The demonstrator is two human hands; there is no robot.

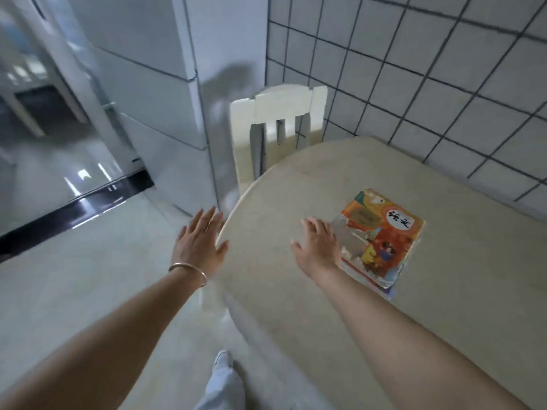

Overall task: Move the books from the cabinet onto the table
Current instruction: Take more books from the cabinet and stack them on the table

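Count of things in view

One worktop [296, 202], one chair [278, 113], one book stack [381, 235], two open hands, one bracelet [187, 269].

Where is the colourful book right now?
In the head view, the colourful book lies flat on the beige table, right of centre, near the tiled wall. The open right hand is just left of it.

beige table [296, 291]: small book stack [381, 238] flat on top
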